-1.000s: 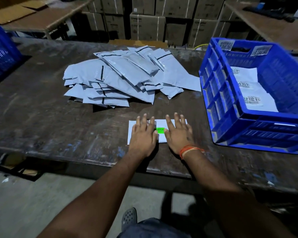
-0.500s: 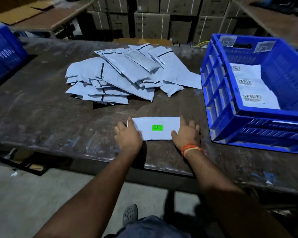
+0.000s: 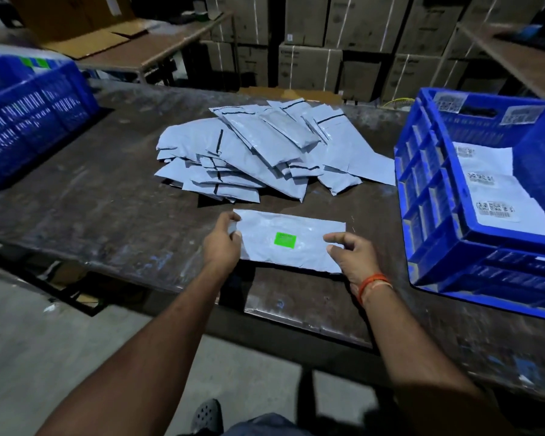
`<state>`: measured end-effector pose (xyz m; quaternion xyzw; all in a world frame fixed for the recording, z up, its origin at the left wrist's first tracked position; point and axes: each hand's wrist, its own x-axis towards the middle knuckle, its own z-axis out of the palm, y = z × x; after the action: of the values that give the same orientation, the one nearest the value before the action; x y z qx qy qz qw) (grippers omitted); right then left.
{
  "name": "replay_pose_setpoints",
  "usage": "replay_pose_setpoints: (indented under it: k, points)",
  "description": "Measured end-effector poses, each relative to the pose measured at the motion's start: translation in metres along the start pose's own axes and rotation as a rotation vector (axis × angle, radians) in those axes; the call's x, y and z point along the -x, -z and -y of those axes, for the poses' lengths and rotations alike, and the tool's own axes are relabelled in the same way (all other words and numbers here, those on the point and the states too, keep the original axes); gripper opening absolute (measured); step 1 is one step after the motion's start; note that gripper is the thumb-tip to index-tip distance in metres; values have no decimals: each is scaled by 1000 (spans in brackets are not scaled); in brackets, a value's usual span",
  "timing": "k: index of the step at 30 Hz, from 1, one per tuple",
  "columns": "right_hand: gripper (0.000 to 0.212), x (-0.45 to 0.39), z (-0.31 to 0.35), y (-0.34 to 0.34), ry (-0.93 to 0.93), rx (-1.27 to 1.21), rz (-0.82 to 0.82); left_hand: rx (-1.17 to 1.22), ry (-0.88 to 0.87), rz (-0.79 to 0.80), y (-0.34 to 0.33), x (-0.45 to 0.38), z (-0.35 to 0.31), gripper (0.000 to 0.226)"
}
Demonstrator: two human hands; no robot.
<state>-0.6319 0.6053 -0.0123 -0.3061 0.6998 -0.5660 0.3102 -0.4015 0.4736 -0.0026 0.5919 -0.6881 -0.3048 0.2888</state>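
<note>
A flat grey mailer pouch (image 3: 299, 228) with a bright green sticker (image 3: 285, 240) lies near the front edge of the dark wooden table (image 3: 107, 215). My left hand (image 3: 221, 243) pinches the pouch's left end between thumb and curled fingers. My right hand (image 3: 353, 256), with an orange thread band at the wrist, grips the right end, thumb on top. Behind it sits a loose heap of several similar grey pouches (image 3: 265, 155).
A blue plastic crate (image 3: 438, 240) at the right holds white labelled packets (image 3: 497, 190). Another blue crate (image 3: 29, 121) stands at the left edge. Stacked cardboard boxes (image 3: 309, 67) and side tables fill the back. The floor and my shoe show below the table edge.
Both hands went from pressing flat on the pouch's middle to sliding apart and gripping its two ends. The view shifted slightly.
</note>
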Motion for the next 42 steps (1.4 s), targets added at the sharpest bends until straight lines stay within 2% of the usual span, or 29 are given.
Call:
replay_pose_setpoints:
  k: [4, 8, 11, 14, 18, 25, 33, 42]
  points:
    - [24, -6, 29, -35, 4, -83, 52, 125, -75, 34, 40, -22, 21, 38]
    - [23, -14, 60, -92, 18, -148, 123, 313, -34, 118, 97, -52, 52, 36]
    - [20, -10, 85, -151, 46, -174, 180, 472, 20, 101, 152, -73, 74, 23]
    - [23, -3, 105, -217, 71, -203, 239, 561, 1, 79, 214, -99, 101, 15]
    - [23, 2, 127, -300, 91, -220, 277, 553, -40, 56, 296, -137, 141, 19]
    - [22, 8, 171, -426, 7, -334, 319, 567, -21, 23, 405, -192, 190, 22]
    - [19, -20, 239, -554, 71, -318, 330, 513, -53, -105, 492, -302, 233, 18]
    - [15, -92, 283, -700, 56, -341, 284, 493, -109, -62, 569, -454, 280, 16]
